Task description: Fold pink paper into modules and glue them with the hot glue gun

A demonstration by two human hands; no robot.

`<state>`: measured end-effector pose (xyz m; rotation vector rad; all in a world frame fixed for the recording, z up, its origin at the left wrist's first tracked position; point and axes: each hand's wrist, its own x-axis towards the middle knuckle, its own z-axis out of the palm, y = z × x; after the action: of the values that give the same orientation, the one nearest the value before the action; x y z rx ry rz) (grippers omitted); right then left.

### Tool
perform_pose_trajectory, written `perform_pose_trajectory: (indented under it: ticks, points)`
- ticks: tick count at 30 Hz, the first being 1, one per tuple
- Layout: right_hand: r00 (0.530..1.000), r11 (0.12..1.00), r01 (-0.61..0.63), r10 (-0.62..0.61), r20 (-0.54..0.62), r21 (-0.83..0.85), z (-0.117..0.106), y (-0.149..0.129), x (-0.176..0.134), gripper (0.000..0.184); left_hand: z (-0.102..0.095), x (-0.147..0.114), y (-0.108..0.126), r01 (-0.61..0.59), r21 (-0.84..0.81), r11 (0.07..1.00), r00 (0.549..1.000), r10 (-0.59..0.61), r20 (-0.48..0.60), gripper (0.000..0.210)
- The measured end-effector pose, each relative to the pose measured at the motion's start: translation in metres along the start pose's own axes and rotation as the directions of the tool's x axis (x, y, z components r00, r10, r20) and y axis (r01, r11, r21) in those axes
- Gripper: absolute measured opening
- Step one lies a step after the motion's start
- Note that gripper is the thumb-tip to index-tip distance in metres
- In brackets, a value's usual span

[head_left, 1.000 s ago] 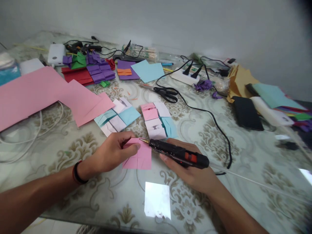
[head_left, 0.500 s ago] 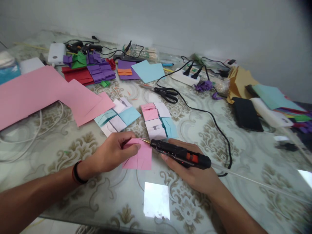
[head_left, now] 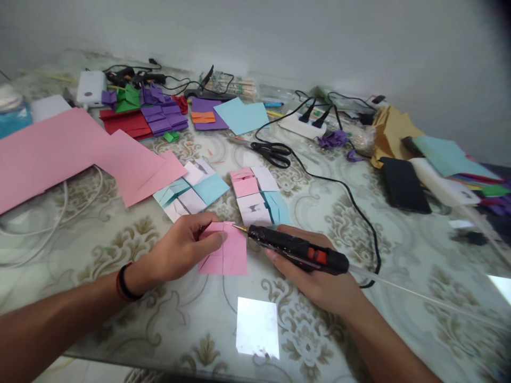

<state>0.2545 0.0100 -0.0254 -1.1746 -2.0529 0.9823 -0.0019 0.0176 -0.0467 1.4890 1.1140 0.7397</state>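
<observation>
From my remote station I note the pink folded paper [head_left: 235, 258] on the patterned table [head_left: 191, 322], just nearer than two paper patchworks [head_left: 211, 191]. My left hand [head_left: 186, 247] has its thumb pressed on the paper's left part, the other fingers curled and partly hidden. My right hand's fingers are wrapped around the glue gun [head_left: 293, 247]; its tip is at the far edge, contact uncertain. I assess the paper as light, thin and easily creased: hold it flat by the left side, clear of the tip.
</observation>
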Motion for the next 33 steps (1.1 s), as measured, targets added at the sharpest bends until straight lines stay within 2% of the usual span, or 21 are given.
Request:
perform_pose_trajectory:
  ticks: [5, 13, 27, 30, 33]
  points:
    - [1.0, 1.0, -0.004, 0.004, -0.002, -0.007, 0.001, 0.0, -0.001, 0.024, -0.002, -0.002, 0.004, 0.015, 0.003, 1.0, 1.0, -0.015, -0.015, 0.036]
    - [1.0, 1.0, -0.011, 0.011, -0.01, 0.009, 0.0, -0.002, 0.001, 0.026, -0.004, -0.001, 0.008, -0.007, 0.028, 1.0, 0.994, 0.01, -0.108, 0.035]
    - [0.999, 0.999, -0.031, 0.03, -0.029, -0.01, 0.0, 0.001, -0.001, 0.029, -0.006, 0.0, 0.01, 0.074, -0.012, 0.997, 0.981, -0.075, -0.178, 0.033]
    - [1.0, 1.0, 0.018, -0.019, -0.023, -0.022, 0.0, 0.002, 0.0, 0.028, -0.005, 0.001, 0.009, 0.064, -0.04, 0.997, 0.982, -0.07, -0.174, 0.034]
    - [0.995, 0.995, 0.099, -0.099, -0.016, -0.008, 0.0, 0.003, 0.001, 0.019, -0.004, 0.002, 0.008, 0.033, -0.017, 0.999, 0.986, -0.035, -0.161, 0.034]
